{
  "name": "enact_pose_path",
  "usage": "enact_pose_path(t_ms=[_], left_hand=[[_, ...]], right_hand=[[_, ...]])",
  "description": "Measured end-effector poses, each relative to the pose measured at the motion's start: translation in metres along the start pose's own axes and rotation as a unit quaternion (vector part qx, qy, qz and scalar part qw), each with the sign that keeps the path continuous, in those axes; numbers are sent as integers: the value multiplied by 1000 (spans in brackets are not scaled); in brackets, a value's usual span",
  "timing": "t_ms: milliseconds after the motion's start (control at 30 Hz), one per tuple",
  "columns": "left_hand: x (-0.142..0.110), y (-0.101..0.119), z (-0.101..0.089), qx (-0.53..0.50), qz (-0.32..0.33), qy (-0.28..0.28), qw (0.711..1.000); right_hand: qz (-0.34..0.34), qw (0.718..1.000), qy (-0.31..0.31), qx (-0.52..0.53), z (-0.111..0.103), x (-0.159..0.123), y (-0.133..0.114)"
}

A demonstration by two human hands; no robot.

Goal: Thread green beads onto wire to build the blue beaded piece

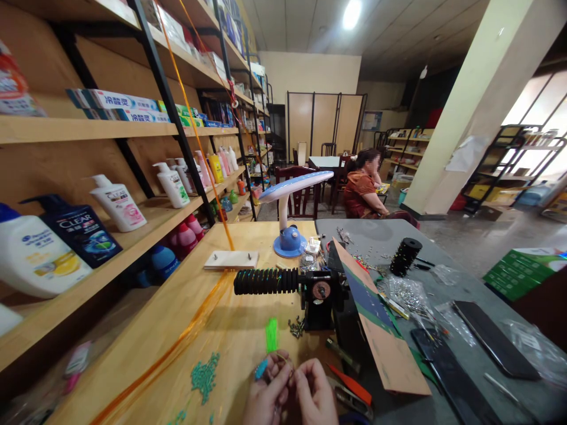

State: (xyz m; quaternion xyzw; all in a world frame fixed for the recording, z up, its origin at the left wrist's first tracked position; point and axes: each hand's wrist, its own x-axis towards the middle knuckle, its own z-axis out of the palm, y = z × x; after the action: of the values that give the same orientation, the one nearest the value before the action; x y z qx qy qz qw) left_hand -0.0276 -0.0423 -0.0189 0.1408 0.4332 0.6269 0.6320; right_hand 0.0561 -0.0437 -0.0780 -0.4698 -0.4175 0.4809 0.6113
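My left hand [266,396] and my right hand [315,394] are close together at the bottom edge, above the wooden table [186,319]. Both have their fingers curled in a pinch around a small part with a thin wire [283,358] between them. A bright green strip [271,334] stands up just above my left fingers, with a small blue piece [261,369] at its base. A pile of small green beads [204,375] lies to the left of my left hand. Beyond my hands stands a black winding machine [319,296] with a ribbed black roller [266,281].
An orange tape [208,171] runs from the upper shelves down across the table. Shelves of shampoo bottles [84,227] line the left. A blue desk lamp [289,236], a cardboard sheet [378,339], red-handled pliers [349,385], screws and plastic bags lie around. A person [364,192] sits further back.
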Motion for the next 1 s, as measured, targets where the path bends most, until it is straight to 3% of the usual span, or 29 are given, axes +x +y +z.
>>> enact_pose_path(t_ms=[1000], left_hand=[[4,-5,-2,-10,5,5,1000]], right_hand=[[-2,1000,12,11,2,-2,-8]])
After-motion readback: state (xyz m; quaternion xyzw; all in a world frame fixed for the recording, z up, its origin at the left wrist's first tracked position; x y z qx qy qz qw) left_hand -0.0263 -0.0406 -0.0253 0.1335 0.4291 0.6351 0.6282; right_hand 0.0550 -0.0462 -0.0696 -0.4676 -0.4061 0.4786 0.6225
